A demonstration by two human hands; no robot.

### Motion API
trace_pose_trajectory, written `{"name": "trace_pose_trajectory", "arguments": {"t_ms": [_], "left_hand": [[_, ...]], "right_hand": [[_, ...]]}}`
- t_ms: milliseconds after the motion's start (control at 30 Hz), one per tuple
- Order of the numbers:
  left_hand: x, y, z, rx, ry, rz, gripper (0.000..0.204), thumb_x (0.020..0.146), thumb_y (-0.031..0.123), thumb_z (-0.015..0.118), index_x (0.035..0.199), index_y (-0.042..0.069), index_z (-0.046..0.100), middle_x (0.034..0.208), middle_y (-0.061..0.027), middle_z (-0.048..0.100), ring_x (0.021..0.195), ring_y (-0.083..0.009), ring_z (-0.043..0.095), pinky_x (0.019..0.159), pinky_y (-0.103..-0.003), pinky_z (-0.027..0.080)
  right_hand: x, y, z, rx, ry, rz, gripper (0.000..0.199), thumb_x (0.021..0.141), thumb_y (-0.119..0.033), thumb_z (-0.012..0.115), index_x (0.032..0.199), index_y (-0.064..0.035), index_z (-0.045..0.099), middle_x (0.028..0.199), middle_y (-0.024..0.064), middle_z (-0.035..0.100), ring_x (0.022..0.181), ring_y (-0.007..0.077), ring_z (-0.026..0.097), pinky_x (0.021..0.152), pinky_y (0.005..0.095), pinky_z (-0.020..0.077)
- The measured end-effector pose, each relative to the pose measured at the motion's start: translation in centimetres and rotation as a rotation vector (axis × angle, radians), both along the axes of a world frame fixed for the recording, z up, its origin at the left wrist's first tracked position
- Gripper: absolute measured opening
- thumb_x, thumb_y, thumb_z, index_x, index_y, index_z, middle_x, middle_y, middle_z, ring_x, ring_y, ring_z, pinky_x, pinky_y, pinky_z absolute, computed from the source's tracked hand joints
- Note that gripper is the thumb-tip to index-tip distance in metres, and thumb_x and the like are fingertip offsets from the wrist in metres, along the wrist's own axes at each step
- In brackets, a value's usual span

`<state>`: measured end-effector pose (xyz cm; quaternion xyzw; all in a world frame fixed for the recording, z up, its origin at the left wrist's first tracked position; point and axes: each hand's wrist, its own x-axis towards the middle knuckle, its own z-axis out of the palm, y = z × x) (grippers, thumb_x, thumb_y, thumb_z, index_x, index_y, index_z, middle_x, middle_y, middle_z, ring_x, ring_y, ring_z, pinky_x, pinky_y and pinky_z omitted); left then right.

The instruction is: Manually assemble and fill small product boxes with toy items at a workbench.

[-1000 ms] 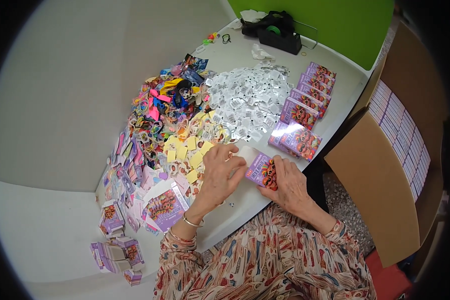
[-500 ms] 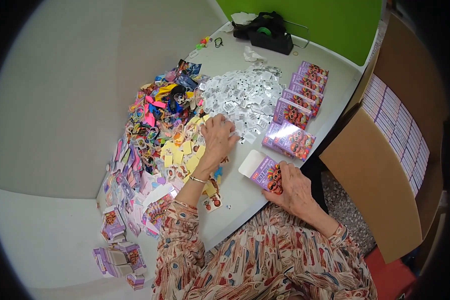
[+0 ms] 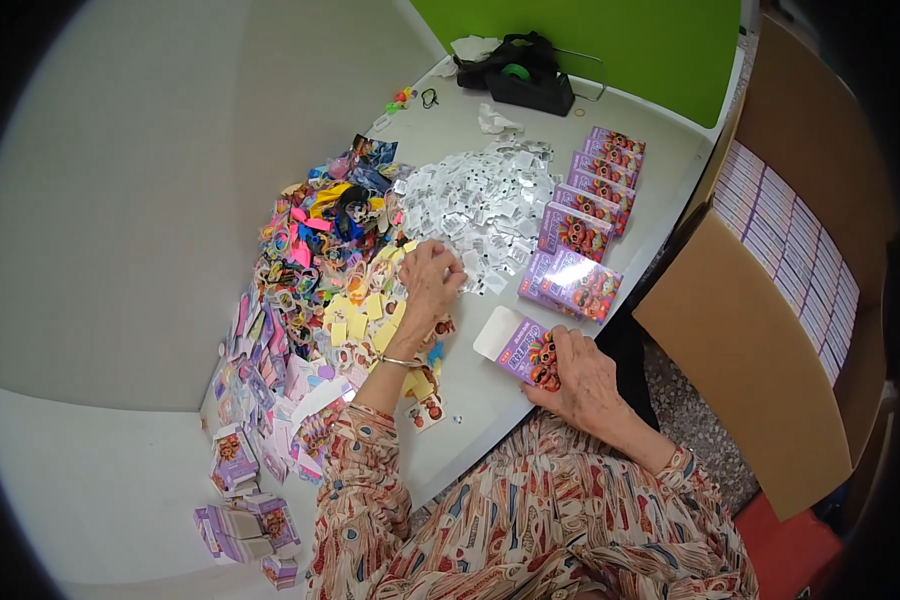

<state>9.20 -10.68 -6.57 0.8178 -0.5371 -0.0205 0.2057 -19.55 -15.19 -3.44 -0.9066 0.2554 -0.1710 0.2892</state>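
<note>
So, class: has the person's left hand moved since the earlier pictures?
Yes. The left hand has moved away from the purple box, up the table to the white packet pile.

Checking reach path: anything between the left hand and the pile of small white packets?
Nothing visible. The left hand already rests at the near edge of the white packet pile, fingers touching it. The right hand holds the open purple box apart, to the right.

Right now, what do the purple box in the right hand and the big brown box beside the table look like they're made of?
Purple box: thin printed card, slightly glossy; its white flap stands open, folded. Big brown box: likely corrugated cardboard, matte, with stiff plain flaps.
</note>
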Motion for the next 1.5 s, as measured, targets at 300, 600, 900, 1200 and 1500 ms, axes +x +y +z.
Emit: {"name": "trace_pose_trajectory", "arguments": {"t_ms": [300,600,900,1200,1500], "left_hand": [[0.8,0.8,4.1,-0.275,0.323,-0.068,0.010,0.087,0.011,0.061,0.087,0.003,0.055,0.084,-0.0037,0.058,0.082,-0.0123,0.053,0.074,-0.027,0.042],[-5.2,2.9,8.8,-0.307,0.318,-0.121,0.008,0.082,0.004,0.066,0.087,0.004,0.061,0.079,-0.0034,0.059,0.078,-0.0159,0.056,0.075,-0.029,0.043],[-9.6,6.0,6.8,-0.150,0.095,-0.282,0.020,0.075,0.003,0.068,0.095,0.004,0.066,0.099,-0.0074,0.060,0.098,-0.0270,0.052,0.089,-0.039,0.039],[1.7,11.0,5.5,-0.363,0.269,0.284,0.016,0.089,0.010,0.062,0.099,-0.001,0.069,0.089,-0.0071,0.070,0.082,-0.0117,0.063,0.077,-0.026,0.048],[8.6,10.7,3.9,-0.308,-0.028,0.334,0.019,0.086,0.011,0.064,0.099,-0.002,0.067,0.086,-0.0114,0.069,0.074,-0.0190,0.064,0.069,-0.029,0.049]], "right_hand": [[0.0,-0.1,0.0,0.068,0.030,0.008,0.077,0.068,-0.037,0.077,0.121,0.0040,0.041,0.098,0.0188,0.054,0.090,0.0350,0.058,0.075,0.0411,0.0487],[1.4,-0.7,0.6,0.120,0.126,-0.006,0.069,0.067,-0.038,0.078,0.111,0.0015,0.043,0.097,0.0205,0.057,0.089,0.0370,0.061,0.071,0.0434,0.0500],[2.0,0.2,0.9,0.016,0.047,0.059,0.071,0.066,-0.036,0.079,0.115,0.0010,0.043,0.091,0.0155,0.055,0.086,0.0351,0.060,0.067,0.0416,0.0496],[2.8,0.2,0.5,-0.015,0.010,0.045,0.071,0.067,-0.037,0.077,0.115,0.0015,0.041,0.088,0.0170,0.059,0.084,0.0336,0.059,0.066,0.0422,0.0490],[3.3,0.4,0.5,-0.026,0.031,0.059,0.069,0.068,-0.039,0.077,0.112,0.0008,0.042,0.087,0.0167,0.057,0.084,0.0333,0.060,0.066,0.0424,0.0491]]}}
